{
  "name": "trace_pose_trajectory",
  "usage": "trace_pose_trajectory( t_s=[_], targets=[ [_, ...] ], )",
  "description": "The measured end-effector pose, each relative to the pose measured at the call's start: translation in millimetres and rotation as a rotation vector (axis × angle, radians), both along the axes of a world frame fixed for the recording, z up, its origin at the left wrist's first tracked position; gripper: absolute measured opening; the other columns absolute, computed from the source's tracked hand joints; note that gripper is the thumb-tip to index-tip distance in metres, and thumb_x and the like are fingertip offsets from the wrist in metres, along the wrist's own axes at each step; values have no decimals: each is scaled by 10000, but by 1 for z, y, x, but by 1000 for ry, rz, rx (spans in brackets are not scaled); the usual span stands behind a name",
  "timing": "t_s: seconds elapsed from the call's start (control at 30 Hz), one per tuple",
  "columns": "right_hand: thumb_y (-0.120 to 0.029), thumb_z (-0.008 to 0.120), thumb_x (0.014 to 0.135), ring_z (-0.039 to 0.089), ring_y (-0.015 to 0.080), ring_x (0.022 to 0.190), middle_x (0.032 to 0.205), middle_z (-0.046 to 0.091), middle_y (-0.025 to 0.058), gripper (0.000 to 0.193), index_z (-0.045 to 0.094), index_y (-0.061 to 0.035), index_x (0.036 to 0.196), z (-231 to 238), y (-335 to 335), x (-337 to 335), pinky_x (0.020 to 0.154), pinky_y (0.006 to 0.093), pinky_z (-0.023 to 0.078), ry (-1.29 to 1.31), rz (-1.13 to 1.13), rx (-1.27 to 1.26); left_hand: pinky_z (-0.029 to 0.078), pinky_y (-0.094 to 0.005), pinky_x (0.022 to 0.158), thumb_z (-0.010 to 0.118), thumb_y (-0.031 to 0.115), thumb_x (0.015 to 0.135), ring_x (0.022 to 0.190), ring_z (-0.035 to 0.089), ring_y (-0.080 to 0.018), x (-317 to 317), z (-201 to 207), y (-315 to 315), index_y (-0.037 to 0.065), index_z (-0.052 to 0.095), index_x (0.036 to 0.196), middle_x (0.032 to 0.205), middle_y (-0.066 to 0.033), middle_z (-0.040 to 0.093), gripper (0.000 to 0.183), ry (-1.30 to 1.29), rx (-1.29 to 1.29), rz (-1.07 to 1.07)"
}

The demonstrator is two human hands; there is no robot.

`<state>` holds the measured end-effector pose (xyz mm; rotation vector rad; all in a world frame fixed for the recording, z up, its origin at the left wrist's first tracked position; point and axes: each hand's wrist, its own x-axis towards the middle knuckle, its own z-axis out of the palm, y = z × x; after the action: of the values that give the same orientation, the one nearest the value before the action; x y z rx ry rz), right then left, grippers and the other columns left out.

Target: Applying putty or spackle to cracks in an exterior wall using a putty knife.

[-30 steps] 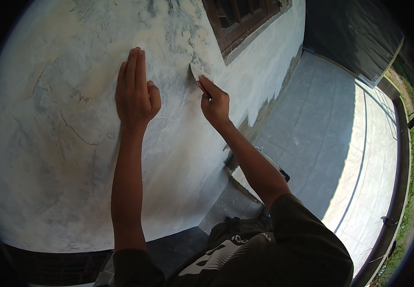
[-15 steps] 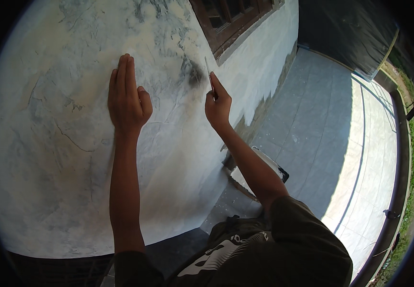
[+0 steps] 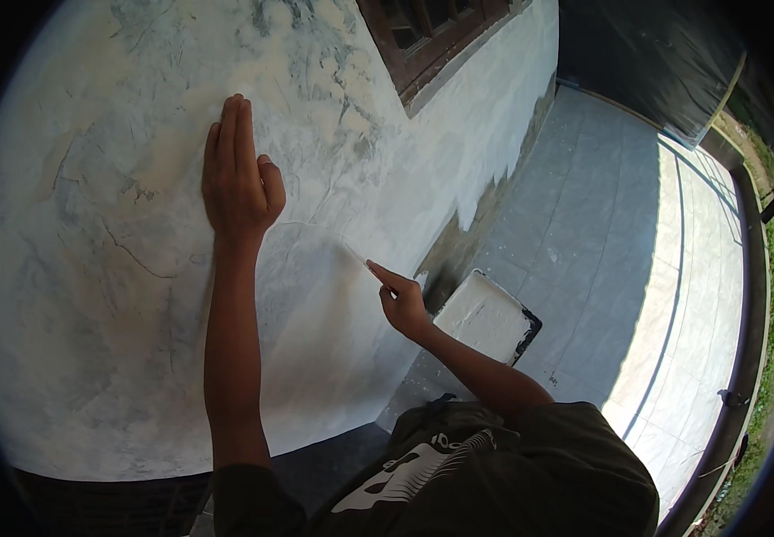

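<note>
My left hand [image 3: 242, 188] lies flat against a patchy white and cream wall [image 3: 127, 349], fingers stretched upward and thumb slightly apart. Lower and to the right, my right hand [image 3: 405, 302] is closed round a putty knife [image 3: 356, 253]. Its thin blade shows nearly edge-on and points up and left, with the tip at or very close to the wall; most of its handle is hidden in the fist. Cracks and dark grey scuffs mark the wall around my left hand.
A paint tray [image 3: 485, 313] smeared with white and black stands on the grey tiled floor [image 3: 575, 242] below my right forearm. A brown-framed window [image 3: 440, 45] is set in the wall at the top. Dark sheeting [image 3: 655, 54] hangs at the far right, and a low ledge [image 3: 749, 295] borders the floor.
My right hand has moved down and slightly left along the wall with the putty knife, whose blade now tilts further left. The paint tray shows more fully. My left hand stays on the wall.
</note>
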<state>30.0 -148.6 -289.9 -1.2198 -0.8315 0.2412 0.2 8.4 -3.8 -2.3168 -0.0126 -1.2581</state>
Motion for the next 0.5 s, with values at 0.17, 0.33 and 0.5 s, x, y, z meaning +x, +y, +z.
trace_pose_trajectory(
  t_s=[0.17,0.33,0.5],
  targets=[
    [122,486,858,638,80,916,1272,682,108,537,599,-55,1353,74,42,90,776,229,490,8,-349,162,375,-454,1127,434,85,811,1331,502,-333,2,0,-2,-52,421,1439,1472,-215,470,643,-10,10,-5],
    [127,483,849,654,210,1152,1314,636,178,518,594,-16,1334,121,80,135,926,278,516,-199,-467,216,373,-451,1130,437,89,814,1331,503,-332,2,-1,-3,-54,422,1438,1471,-216,470,640,-7,0,-9],
    [91,577,867,580,381,1223,1293,604,247,397,618,21,1256,116,80,94,1040,406,479,-422,-509,189,370,-455,1132,435,83,810,1337,498,-334,0,0,-2,-53,412,1444,1476,-216,466,649,-9,18,11]
  ],
)
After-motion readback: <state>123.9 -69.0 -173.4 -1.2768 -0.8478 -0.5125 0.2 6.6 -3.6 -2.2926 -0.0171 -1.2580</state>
